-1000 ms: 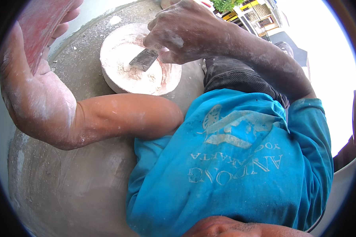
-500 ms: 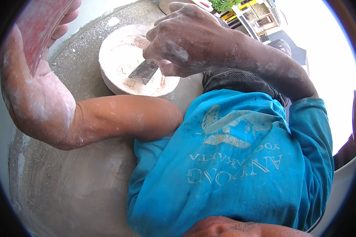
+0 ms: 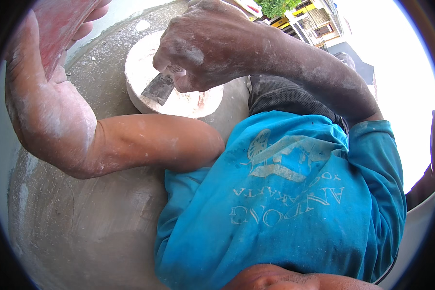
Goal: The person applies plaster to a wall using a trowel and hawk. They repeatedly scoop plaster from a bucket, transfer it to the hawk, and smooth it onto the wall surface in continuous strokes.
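Grey floor point(image 3: 116, 217), its upper-left edge running along a pale wall point(image 3: 125, 8). Next in size is the person's blue shirt point(image 3: 295, 212), with dark trousers point(image 3: 285, 94) above it. 1 round tub point(image 3: 136, 100), coated in white and holding white material point(image 3: 147, 55), stands on the floor, inward of the wall edge. The right hand point(image 3: 200, 48), dusted white, is closed in a fist around a scraper point(image 3: 158, 89). The left hand point(image 3: 48, 111) grips a reddish board point(image 3: 63, 31) between thumb and curled fingers, above the floor's upper-left edge. The scraper's dark, flat blade lies over the tub; whether it touches the contents cannot be told. Smallest, 1 white lump point(image 3: 142, 25) rests on the floor near the wall edge.
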A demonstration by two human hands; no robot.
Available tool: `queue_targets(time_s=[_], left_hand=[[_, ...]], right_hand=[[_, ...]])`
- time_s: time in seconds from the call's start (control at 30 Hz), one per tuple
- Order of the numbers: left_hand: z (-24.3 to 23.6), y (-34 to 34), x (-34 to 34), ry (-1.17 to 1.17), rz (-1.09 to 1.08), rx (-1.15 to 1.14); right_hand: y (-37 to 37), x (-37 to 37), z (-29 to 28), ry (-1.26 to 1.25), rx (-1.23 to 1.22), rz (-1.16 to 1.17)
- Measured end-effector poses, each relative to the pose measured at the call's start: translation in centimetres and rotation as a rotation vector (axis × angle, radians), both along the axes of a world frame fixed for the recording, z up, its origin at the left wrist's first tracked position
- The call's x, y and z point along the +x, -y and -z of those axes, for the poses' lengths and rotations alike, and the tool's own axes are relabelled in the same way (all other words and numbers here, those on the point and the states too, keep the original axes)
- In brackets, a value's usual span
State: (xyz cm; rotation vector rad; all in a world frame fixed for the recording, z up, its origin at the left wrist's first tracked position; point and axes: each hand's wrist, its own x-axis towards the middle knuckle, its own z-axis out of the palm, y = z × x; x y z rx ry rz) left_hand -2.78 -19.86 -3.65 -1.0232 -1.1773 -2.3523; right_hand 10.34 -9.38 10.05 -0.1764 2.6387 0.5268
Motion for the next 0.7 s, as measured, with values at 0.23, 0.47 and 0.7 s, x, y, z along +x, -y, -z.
queue_targets(time_s=[0.23,0.47,0.7], left_hand=[[-1.8,-0.4,1.6,0.103,-0.012,-0.016],[-1.8,-0.9,2.6,0.13,-0.13,-0.048],[-1.5,-0.7,2.7,0.181,-0.105,-0.024]], right_hand=[[-8.0,0.5,4.5,-0.077,-0.288,0.203],[-12.1,1.5,6.6,-0.072,-0.4,0.172],[-12.0,1.6,7.0,-0.041,-0.507,0.265]])
